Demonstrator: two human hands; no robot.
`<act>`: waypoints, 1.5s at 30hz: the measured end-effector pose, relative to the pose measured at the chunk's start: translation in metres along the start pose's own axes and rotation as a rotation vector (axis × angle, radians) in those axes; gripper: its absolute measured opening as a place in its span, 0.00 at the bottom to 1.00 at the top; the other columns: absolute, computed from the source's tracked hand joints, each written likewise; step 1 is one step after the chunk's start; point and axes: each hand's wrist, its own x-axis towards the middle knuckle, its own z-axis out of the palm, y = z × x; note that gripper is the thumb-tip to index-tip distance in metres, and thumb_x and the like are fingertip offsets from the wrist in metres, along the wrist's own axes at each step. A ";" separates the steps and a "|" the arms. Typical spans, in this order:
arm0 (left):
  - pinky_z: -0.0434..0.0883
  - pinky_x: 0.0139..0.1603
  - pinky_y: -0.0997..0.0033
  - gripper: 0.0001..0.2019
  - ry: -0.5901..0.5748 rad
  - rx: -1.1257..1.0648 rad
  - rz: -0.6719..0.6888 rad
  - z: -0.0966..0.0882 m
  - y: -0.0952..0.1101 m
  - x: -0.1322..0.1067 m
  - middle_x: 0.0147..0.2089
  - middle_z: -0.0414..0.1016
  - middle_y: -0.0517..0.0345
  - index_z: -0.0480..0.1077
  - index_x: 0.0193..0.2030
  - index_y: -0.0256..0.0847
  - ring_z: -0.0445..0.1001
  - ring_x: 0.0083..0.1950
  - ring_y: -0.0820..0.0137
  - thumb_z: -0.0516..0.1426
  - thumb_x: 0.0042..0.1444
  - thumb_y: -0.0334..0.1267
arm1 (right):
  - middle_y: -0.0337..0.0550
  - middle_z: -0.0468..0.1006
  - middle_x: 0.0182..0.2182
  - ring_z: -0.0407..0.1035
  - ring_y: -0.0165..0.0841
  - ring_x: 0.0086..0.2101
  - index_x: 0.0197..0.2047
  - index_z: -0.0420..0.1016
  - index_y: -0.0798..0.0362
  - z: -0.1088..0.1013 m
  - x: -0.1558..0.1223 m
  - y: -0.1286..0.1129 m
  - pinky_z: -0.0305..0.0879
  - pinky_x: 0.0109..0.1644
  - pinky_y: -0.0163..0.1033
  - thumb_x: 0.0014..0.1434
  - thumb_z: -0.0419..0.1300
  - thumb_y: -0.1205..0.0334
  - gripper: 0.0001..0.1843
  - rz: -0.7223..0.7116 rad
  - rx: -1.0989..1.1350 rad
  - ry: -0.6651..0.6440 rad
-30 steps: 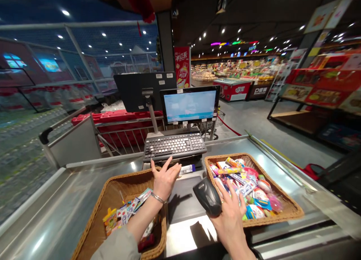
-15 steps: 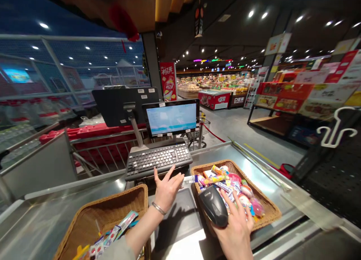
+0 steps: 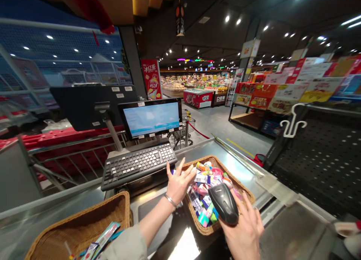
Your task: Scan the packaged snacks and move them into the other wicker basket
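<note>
My left hand (image 3: 178,181) hovers with fingers spread over the near left rim of a wicker basket (image 3: 246,192) full of small candy packets (image 3: 207,179). It holds nothing. My right hand (image 3: 244,230) is wrapped around a black handheld barcode scanner (image 3: 224,202), held just above the basket's near edge. A silver bracelet sits on my left wrist. A second wicker basket (image 3: 84,222) at the lower left holds a few packets (image 3: 98,240).
A black keyboard (image 3: 138,164) and a lit screen (image 3: 152,118) stand behind the baskets on the steel checkout counter (image 3: 34,230). A black pegboard rack (image 3: 318,158) with a white hook is at right. Store aisles and shelves stretch behind.
My view has swung to the right. My left hand moved from in front of the keyboard to over the candy basket. The scanner stayed in my right hand.
</note>
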 end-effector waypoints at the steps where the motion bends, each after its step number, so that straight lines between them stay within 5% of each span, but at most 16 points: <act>1: 0.23 0.65 0.27 0.23 -0.036 0.028 -0.030 0.002 0.005 0.005 0.64 0.69 0.56 0.58 0.65 0.58 0.51 0.72 0.56 0.53 0.64 0.45 | 0.48 0.76 0.52 0.62 0.47 0.58 0.58 0.65 0.50 -0.003 0.001 0.000 0.50 0.60 0.56 0.62 0.48 0.42 0.28 0.022 0.004 0.000; 5: 0.25 0.66 0.28 0.32 -0.115 0.073 -0.096 0.001 0.011 0.013 0.70 0.57 0.47 0.50 0.71 0.46 0.44 0.74 0.53 0.51 0.63 0.51 | 0.48 0.76 0.52 0.61 0.47 0.59 0.59 0.64 0.50 -0.007 0.001 0.000 0.49 0.61 0.56 0.62 0.48 0.41 0.29 0.035 0.006 -0.042; 9: 0.24 0.67 0.31 0.31 -0.165 0.055 -0.118 -0.013 -0.002 -0.006 0.72 0.53 0.46 0.49 0.71 0.42 0.45 0.74 0.55 0.48 0.65 0.50 | 0.48 0.76 0.52 0.61 0.47 0.59 0.57 0.66 0.51 -0.002 -0.001 -0.005 0.50 0.61 0.57 0.61 0.49 0.42 0.28 0.006 0.026 -0.066; 25: 0.42 0.69 0.31 0.37 -0.303 0.108 -0.449 -0.093 -0.025 -0.128 0.73 0.49 0.39 0.44 0.71 0.38 0.42 0.74 0.52 0.56 0.61 0.45 | 0.45 0.76 0.52 0.59 0.47 0.59 0.48 0.74 0.48 0.033 -0.023 -0.087 0.46 0.62 0.59 0.58 0.52 0.51 0.19 -0.269 0.323 -0.316; 32: 0.43 0.70 0.34 0.37 -0.350 0.160 -0.593 -0.123 -0.034 -0.181 0.73 0.49 0.40 0.44 0.71 0.38 0.44 0.74 0.55 0.56 0.61 0.44 | 0.42 0.76 0.53 0.57 0.47 0.61 0.40 0.76 0.47 0.036 -0.038 -0.124 0.45 0.63 0.59 0.56 0.55 0.54 0.13 -0.377 0.427 -0.391; 45: 0.42 0.70 0.35 0.31 -0.484 0.252 -0.864 -0.160 -0.063 -0.284 0.72 0.52 0.41 0.53 0.69 0.38 0.50 0.73 0.55 0.54 0.60 0.42 | 0.41 0.76 0.52 0.60 0.46 0.59 0.45 0.75 0.47 0.042 -0.055 -0.159 0.46 0.63 0.57 0.53 0.57 0.53 0.17 -0.470 0.509 -0.466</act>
